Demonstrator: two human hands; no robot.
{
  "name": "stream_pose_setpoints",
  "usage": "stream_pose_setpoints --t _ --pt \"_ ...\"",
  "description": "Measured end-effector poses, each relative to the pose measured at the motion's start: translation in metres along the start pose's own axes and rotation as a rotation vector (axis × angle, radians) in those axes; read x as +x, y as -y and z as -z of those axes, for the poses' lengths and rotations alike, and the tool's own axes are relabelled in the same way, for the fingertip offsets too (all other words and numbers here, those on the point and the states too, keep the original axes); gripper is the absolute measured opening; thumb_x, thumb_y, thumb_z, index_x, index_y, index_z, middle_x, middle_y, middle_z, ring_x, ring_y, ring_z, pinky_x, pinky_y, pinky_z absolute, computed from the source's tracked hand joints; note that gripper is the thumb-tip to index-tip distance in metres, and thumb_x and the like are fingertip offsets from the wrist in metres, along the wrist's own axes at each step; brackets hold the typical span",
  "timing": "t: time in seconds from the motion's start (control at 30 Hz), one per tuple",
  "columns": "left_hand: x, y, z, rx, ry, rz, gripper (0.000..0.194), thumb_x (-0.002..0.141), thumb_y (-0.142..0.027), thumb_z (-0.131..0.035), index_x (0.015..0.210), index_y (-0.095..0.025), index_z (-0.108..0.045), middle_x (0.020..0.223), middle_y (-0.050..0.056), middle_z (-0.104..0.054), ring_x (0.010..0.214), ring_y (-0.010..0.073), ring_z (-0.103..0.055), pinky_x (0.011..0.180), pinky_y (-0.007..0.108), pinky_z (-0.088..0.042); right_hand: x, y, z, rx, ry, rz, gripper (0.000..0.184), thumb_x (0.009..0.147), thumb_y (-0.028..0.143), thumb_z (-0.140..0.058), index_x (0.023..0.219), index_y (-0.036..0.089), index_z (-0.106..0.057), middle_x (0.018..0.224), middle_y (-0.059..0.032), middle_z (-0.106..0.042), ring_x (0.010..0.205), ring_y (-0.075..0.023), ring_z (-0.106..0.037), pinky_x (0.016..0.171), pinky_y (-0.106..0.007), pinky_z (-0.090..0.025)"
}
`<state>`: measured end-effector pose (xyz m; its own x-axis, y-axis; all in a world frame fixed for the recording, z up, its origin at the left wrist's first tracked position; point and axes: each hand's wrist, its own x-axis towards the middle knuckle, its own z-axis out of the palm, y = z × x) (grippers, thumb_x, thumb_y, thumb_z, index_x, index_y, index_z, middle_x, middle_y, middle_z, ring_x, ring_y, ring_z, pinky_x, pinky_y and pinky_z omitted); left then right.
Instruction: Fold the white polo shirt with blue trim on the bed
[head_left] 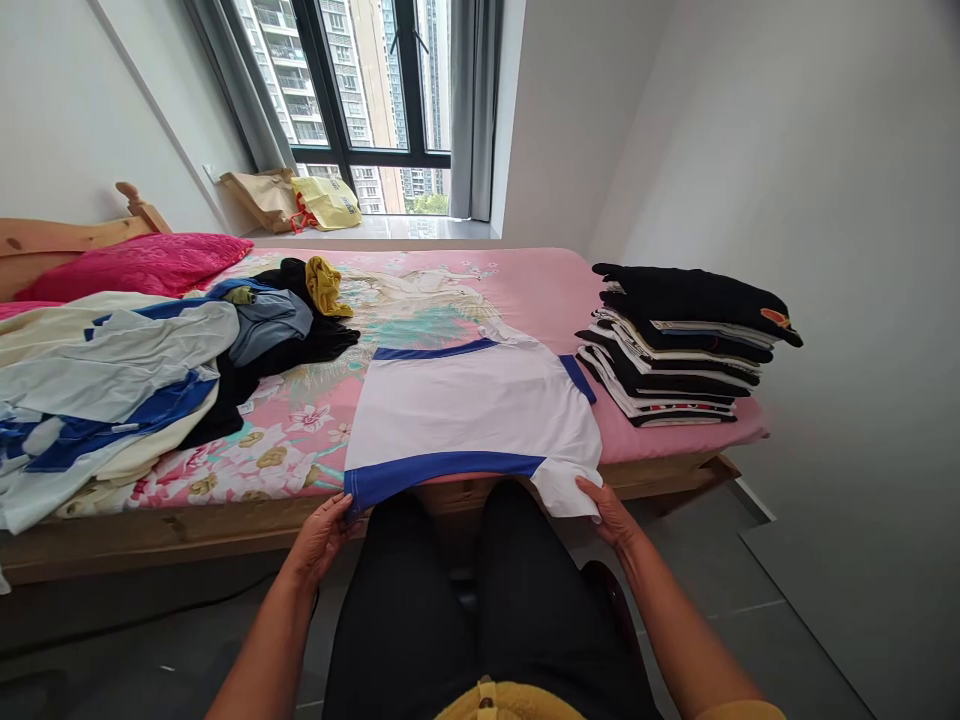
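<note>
Held a white cloth short-sleeved shirt (465,400) with broad royal-blue side bands (442,463), spread nearly flat across a pink floral bedsheet (525,275), near edge reaching over the pale wooden bed rail (202,545) toward knees in black trousers (427,590). Pinched the blue lower corner in the left hand (322,535), thumb and fingers closed on thin cloth with hardly any gap. Pinched the loose white near sleeve (564,486) in the right hand (611,512), thumb on top, fingers underneath largely hidden. Had both hands well apart, at opposite ends of the near edge.

Called, most likely, for even tension between the two pinches: enough to draw the near band straight, not enough to distort the seams. Showed a crumpled far sleeve (517,333), probably better smoothed with light outward tugs than with pressing. Risked, under a hard pull lapward, dragging everything off the mattress edge. Lay near a tall, tidy stack of folded black and white garments (682,350) on the right, well apart from a loose heap of white, blue and black clothes (150,355) on the left; seemed best eased away from the stack before any wide sweep.
</note>
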<state>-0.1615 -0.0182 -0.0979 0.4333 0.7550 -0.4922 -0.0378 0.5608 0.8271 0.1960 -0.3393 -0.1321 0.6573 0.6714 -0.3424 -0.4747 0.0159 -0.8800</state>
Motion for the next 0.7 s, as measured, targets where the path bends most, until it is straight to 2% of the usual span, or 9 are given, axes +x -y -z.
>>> stream_pose_setpoints --t 0.17,0.37,0.5,0.57,0.7 --pt "-0.001 0.000 -0.003 0.021 -0.006 0.013 0.027 0.066 -0.028 -0.075 0.086 -0.020 -0.059 0.076 -0.002 -0.066 0.064 0.0116 -0.062 0.059 0.023 -0.051 -0.007 0.003 -0.003 -0.016 0.054 -0.056 0.046 0.066 0.036 -0.074 0.106 0.015 -0.064 0.098 -0.0083 -0.071 0.093 -0.0261 -0.066 0.083 -0.035 -0.053" --pt "-0.006 0.000 -0.010 0.085 0.023 0.008 0.031 0.062 -0.037 -0.077 0.076 -0.016 -0.058 0.063 -0.004 -0.059 0.050 0.0086 -0.053 0.050 0.021 -0.043 -0.010 0.008 -0.003 0.022 -0.022 -0.063 0.031 0.069 0.036 -0.071 0.095 0.019 -0.066 0.094 -0.0065 -0.071 0.086 -0.0237 -0.068 0.070 -0.031 -0.057" --pt "-0.008 0.001 -0.010 0.176 0.093 -0.017 0.038 0.063 -0.048 -0.075 0.069 -0.014 -0.058 0.062 -0.001 -0.058 0.049 0.0080 -0.049 0.047 0.021 -0.038 -0.014 0.017 -0.009 -0.010 0.023 -0.072 0.035 0.073 0.039 -0.069 0.100 0.018 -0.066 0.098 -0.0077 -0.071 0.089 -0.0239 -0.067 0.077 -0.033 -0.056" --pt "-0.007 0.000 -0.008 0.222 0.105 -0.036 0.040 0.065 -0.051 -0.072 0.069 -0.013 -0.059 0.064 0.000 -0.060 0.049 0.0082 -0.049 0.047 0.021 -0.037 -0.016 0.023 -0.011 -0.007 0.035 -0.072 0.031 0.072 0.041 -0.070 0.094 0.020 -0.068 0.093 -0.0068 -0.071 0.084 -0.0236 -0.068 0.074 -0.032 -0.057" --pt "-0.005 -0.002 -0.008 0.262 0.088 -0.039 0.042 0.068 -0.055 -0.068 0.063 -0.015 -0.055 0.057 0.000 -0.058 0.045 0.0081 -0.047 0.044 0.021 -0.034 -0.015 0.038 -0.010 -0.013 0.027 -0.031 0.021 0.071 0.041 -0.071 0.076 0.021 -0.069 0.075 -0.0046 -0.069 0.067 -0.0195 -0.065 0.059 -0.028 -0.054"
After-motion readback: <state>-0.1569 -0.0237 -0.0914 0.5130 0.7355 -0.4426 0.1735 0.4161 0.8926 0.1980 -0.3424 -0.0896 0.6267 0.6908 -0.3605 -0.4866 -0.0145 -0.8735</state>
